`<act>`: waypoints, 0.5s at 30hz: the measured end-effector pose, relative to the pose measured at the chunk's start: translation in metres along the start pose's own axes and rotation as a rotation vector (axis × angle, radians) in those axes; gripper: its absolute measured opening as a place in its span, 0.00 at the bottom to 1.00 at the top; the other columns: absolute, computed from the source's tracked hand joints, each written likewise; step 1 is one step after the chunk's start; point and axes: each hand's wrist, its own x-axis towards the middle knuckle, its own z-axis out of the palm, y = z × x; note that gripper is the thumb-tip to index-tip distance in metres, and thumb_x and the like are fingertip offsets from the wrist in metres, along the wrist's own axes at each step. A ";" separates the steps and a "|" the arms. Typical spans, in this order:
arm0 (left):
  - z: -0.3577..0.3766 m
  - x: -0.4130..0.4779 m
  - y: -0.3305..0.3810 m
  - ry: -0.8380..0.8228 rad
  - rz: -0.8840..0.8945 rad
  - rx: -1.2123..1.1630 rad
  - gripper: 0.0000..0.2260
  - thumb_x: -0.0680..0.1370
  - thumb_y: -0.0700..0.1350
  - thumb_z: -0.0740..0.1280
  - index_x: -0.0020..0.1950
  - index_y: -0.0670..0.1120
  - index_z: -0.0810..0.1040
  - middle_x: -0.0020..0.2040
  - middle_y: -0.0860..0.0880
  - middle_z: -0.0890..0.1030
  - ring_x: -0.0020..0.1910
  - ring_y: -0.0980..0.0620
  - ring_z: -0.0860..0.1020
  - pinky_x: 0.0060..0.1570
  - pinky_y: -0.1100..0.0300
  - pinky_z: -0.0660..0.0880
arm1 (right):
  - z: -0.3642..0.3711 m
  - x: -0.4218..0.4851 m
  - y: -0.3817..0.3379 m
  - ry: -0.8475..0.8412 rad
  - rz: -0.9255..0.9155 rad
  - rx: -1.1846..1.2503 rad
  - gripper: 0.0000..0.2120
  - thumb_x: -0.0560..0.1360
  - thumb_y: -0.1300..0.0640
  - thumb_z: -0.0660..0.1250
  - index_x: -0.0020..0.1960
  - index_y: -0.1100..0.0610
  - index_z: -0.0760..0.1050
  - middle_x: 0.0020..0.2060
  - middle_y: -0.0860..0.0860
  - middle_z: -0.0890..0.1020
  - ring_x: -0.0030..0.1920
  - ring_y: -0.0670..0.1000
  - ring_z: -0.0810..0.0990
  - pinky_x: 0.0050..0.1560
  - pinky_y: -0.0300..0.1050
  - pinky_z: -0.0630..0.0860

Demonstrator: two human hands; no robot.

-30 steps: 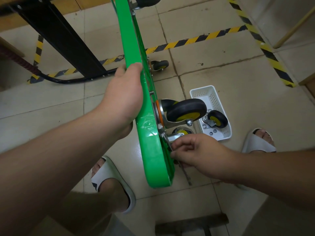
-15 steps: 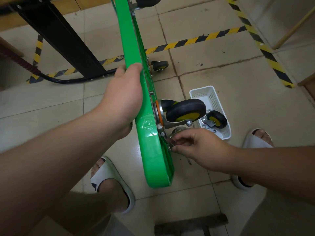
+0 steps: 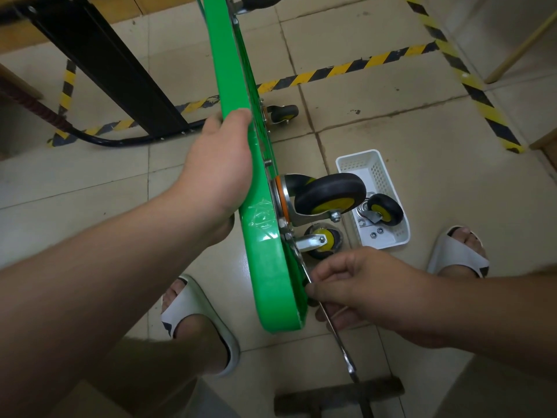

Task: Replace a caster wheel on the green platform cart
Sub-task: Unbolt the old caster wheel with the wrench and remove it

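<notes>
The green platform cart (image 3: pixel 265 267) stands on its edge, underside facing right. My left hand (image 3: pixel 220 173) grips its upper rim and holds it upright. A black-and-yellow caster wheel (image 3: pixel 330 194) sticks out from the underside on a metal bracket. A second caster (image 3: pixel 321 241) lies on the floor just below it. My right hand (image 3: pixel 358 292) holds a thin metal wrench (image 3: pixel 340 342) against the cart near the caster's mounting plate. Another caster (image 3: pixel 384 209) lies in a white basket (image 3: pixel 358 159) with a few nuts.
A further caster (image 3: pixel 283 113) is fixed higher on the cart. A black table leg (image 3: pixel 114 70) and a dark cable (image 3: pixel 120 141) lie at the left. Yellow-black tape (image 3: pixel 346 67) crosses the tiled floor. My two sandalled feet flank the cart. A dark stool (image 3: pixel 337 396) sits below.
My right hand has dropped from the caster's mounting plate toward the cart's lower corner, and the wrench handle now shows below it again. My left hand has not moved.
</notes>
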 end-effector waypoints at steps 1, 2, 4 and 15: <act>0.000 0.000 0.000 0.002 0.001 0.003 0.16 0.82 0.55 0.59 0.67 0.50 0.73 0.51 0.48 0.81 0.47 0.46 0.83 0.51 0.47 0.82 | 0.001 -0.001 -0.001 -0.001 0.005 0.027 0.04 0.77 0.60 0.73 0.49 0.61 0.82 0.41 0.58 0.86 0.40 0.53 0.84 0.47 0.52 0.85; 0.000 -0.001 0.001 0.005 -0.001 0.006 0.15 0.83 0.54 0.59 0.67 0.50 0.73 0.49 0.49 0.80 0.46 0.47 0.82 0.49 0.49 0.82 | 0.002 -0.002 -0.002 0.000 0.010 0.049 0.04 0.77 0.60 0.73 0.48 0.61 0.82 0.41 0.58 0.85 0.40 0.54 0.84 0.48 0.54 0.85; 0.000 -0.001 0.001 0.003 -0.005 0.009 0.15 0.83 0.54 0.59 0.67 0.50 0.73 0.49 0.49 0.80 0.45 0.47 0.82 0.48 0.49 0.82 | 0.004 -0.002 -0.004 -0.005 0.005 0.069 0.05 0.77 0.60 0.72 0.48 0.62 0.82 0.40 0.57 0.85 0.40 0.54 0.84 0.49 0.55 0.85; 0.000 -0.001 0.001 0.000 -0.004 0.000 0.16 0.83 0.54 0.59 0.68 0.50 0.72 0.47 0.50 0.79 0.43 0.49 0.81 0.45 0.52 0.81 | 0.004 0.008 -0.007 0.003 -0.045 0.063 0.07 0.77 0.60 0.72 0.53 0.62 0.82 0.46 0.59 0.87 0.44 0.54 0.85 0.45 0.46 0.84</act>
